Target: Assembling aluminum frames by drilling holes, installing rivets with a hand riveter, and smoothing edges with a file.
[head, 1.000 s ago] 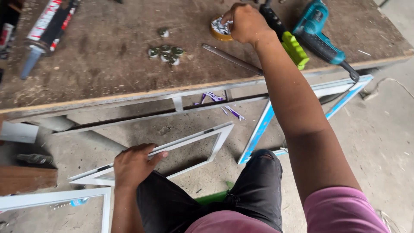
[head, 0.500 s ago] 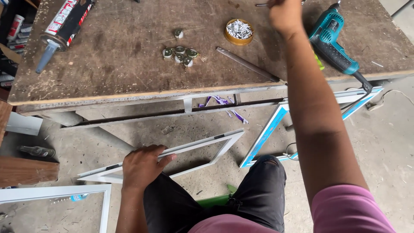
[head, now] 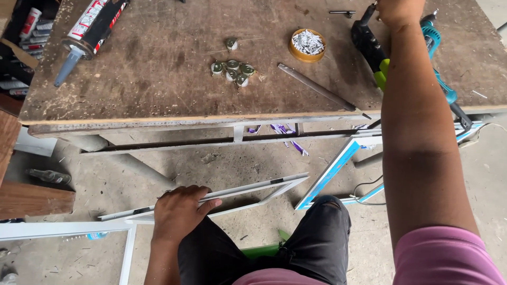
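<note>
My left hand point(head: 179, 211) grips the rail of a white aluminium frame point(head: 248, 189) that rests across my knee above the concrete floor. My right hand point(head: 397, 10) reaches over the worn wooden workbench point(head: 158, 79) to its far right. It closes around the top of a black and lime-green power drill point(head: 372, 50). A teal drill point(head: 441, 63) lies right beside it, partly hidden by my forearm. A round yellow tin of small screws point(head: 307, 44) sits left of that hand.
A cluster of small metal rollers point(head: 232, 68) and a long metal rod point(head: 319, 89) lie mid-bench. A sealant gun with cartridge point(head: 90, 31) lies at the bench's left. More white and blue-taped frames point(head: 330, 174) lean under the bench. A wooden block point(head: 31, 199) lies left.
My right hand left the yellow screw tin and moved right and farther back to the black and green drill. The view shifted. My left hand kept its grip on the white frame.
</note>
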